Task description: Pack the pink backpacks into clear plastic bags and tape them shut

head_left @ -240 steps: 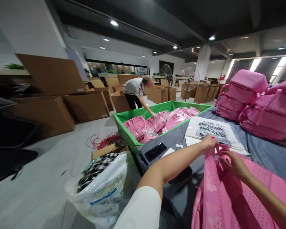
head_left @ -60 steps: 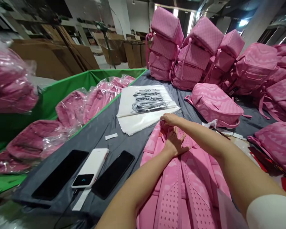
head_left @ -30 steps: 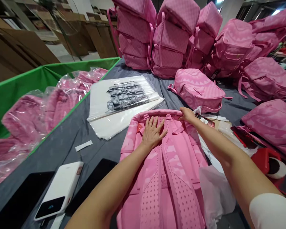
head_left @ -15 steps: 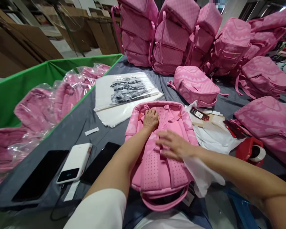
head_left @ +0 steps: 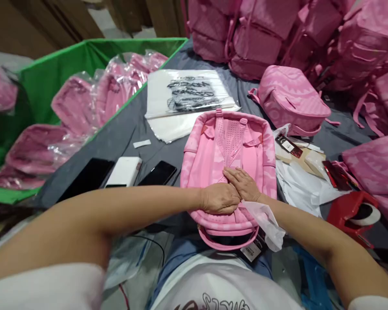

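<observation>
The pink backpack (head_left: 210, 168) lies on the table right in front of me, strap side up, its front hidden beneath it. My left hand (head_left: 221, 199) is curled on the straps (head_left: 224, 148) with its fingertips out of sight, so I can't tell whether it grips them. My right hand (head_left: 244, 185) has its fingers bent against the left one; I can't make out any grasp there either. White tissue (head_left: 268, 224) hangs by my right wrist, its upper end partly hidden. The backpack's long axis runs away from me: loop handle (head_left: 228, 246) toward my lap, buckles (head_left: 219, 113) at the far end. Left of the backpack, my forearm covers the near end of a white power bank (head_left: 125, 170). Beyond the backpack, stacked backpacks (head_left: 258, 38) are cut off at the top.
</observation>
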Tool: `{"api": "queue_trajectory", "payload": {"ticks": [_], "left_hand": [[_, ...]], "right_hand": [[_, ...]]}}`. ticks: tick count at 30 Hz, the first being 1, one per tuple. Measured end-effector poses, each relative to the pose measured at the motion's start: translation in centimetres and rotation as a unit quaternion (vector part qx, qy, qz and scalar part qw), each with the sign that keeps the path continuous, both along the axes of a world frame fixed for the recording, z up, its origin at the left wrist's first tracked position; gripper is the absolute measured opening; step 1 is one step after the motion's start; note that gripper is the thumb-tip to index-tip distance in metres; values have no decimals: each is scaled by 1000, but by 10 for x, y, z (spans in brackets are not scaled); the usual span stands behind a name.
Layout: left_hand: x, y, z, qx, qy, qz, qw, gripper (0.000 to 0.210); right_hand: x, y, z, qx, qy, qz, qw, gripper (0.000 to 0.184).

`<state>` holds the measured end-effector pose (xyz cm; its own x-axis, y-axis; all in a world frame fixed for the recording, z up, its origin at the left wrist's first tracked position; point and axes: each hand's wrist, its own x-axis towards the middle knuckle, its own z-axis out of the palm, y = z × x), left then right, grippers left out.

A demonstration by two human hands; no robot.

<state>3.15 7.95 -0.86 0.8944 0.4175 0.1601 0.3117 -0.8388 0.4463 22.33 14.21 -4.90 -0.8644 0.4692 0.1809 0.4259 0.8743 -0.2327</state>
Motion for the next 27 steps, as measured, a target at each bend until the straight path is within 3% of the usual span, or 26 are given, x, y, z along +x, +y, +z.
{"api": "queue_trajectory", "payload": {"ticks": [4,6,7,9,11,13,16,22,24,27], "left_hand": [[6,18,-37,74,-32,-18,997,29],[5,22,-41,101,-35,16,994,25],[4,22,-39,109,-27,39,993,23],[0,23,-32,115,-2,111,987,29],[-7,25,-24,110,23,220,969,42],[-13,26,-21,89,45,329,939,57],[-19,24,-27,50,58,396,915,75],[-16,29,-41,59,46,400,913,79],[-14,34,-36,55,53,394,916,78],[-17,25,-28,40,71,386,919,79]], "right_hand": [[-1,7,8,-20,77,-73,994,50],[-2,3,22,-31,124,-85,988,48],[-4,-1,32,-28,133,-57,989,45],[-7,-14,53,-9,89,104,991,36],[-13,-29,70,5,-6,299,954,21],[-19,-41,77,5,-71,398,915,13],[-23,-48,63,-8,-58,420,906,8],[-25,-33,-2,-38,3,379,924,12],[-26,-31,-10,-25,-31,352,935,11],[-24,-41,-4,6,-54,322,945,11]]}}
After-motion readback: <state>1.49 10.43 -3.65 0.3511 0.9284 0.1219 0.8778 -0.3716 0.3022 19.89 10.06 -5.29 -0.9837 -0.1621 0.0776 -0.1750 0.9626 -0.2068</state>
